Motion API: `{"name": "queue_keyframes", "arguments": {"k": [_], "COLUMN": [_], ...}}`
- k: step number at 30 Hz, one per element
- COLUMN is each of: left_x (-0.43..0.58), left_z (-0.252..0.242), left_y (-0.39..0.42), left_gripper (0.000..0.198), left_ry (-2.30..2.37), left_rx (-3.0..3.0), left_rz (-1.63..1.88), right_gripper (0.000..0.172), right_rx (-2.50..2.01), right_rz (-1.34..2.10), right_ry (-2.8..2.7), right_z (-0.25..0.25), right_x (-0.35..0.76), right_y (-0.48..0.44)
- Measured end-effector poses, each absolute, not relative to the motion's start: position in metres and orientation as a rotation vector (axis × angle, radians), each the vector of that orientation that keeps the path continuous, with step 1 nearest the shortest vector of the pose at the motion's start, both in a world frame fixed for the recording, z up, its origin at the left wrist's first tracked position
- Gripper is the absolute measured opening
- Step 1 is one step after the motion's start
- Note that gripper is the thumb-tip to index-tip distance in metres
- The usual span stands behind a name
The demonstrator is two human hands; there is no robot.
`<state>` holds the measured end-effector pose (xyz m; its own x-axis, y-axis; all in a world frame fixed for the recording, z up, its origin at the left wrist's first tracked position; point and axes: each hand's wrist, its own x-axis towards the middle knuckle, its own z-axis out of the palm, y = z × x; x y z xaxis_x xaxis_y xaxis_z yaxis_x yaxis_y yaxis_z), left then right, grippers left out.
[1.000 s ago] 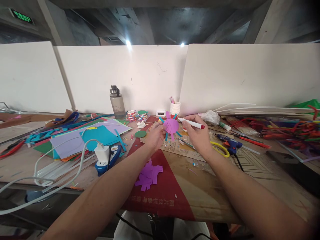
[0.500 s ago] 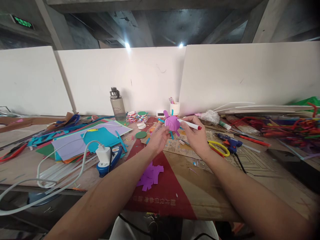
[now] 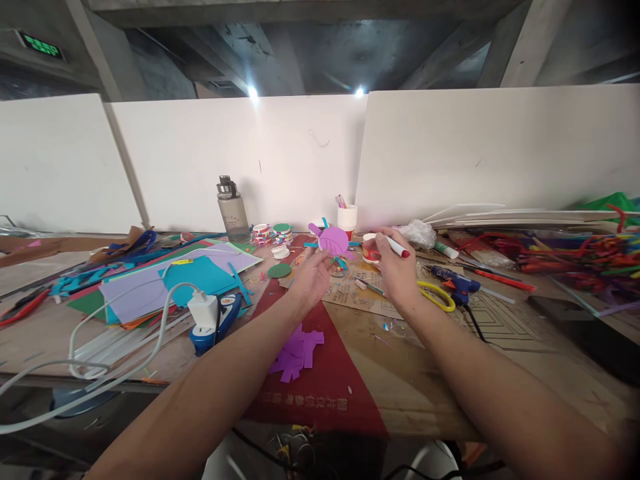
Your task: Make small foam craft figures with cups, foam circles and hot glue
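My left hand (image 3: 311, 277) pinches a purple foam disc (image 3: 333, 240) with blue strips sticking out of it, held above the table's middle. Just to its right, my right hand (image 3: 395, 270) is closed round a white marker with a red cap (image 3: 399, 247), whose tip end points toward the disc. The marker is a little apart from the disc. Below my left forearm lies a heap of purple foam scraps (image 3: 296, 352) on a red pennant (image 3: 325, 373).
A grey water bottle (image 3: 231, 211), a white cup of pens (image 3: 347, 217) and tape rolls (image 3: 273, 233) stand at the back. Coloured foam sheets (image 3: 175, 277) and a white charger (image 3: 203, 311) lie left. Yellow scissors (image 3: 440, 297), a blue glue gun (image 3: 457, 283) and pipe cleaners (image 3: 565, 257) lie right.
The purple disc has tilted flatter and shifted slightly left and up in my left hand. My right hand has drawn the marker away from the disc toward the right.
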<state>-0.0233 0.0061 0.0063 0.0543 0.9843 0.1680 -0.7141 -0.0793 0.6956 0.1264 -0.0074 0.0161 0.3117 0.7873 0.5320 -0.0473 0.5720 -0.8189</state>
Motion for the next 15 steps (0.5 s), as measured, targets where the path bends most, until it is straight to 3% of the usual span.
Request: {"name": "queue_keyframes", "arguments": {"k": [9, 15], "left_x": [-0.019, -0.014], "left_z": [0.006, 0.004], "left_y": [0.001, -0.003], "left_gripper": [0.030, 0.033], "left_ry": [0.407, 0.408], "left_rx": [0.764, 0.756], "left_rz": [1.495, 1.465], "right_gripper": [0.048, 0.053], "right_rx": [-0.744, -0.668], "right_rz": [1.054, 1.148], "right_ry": [-0.918, -0.801], "right_z": [0.016, 0.017], "right_x": [0.109, 0.107], "right_y": [-0.014, -0.016]}}
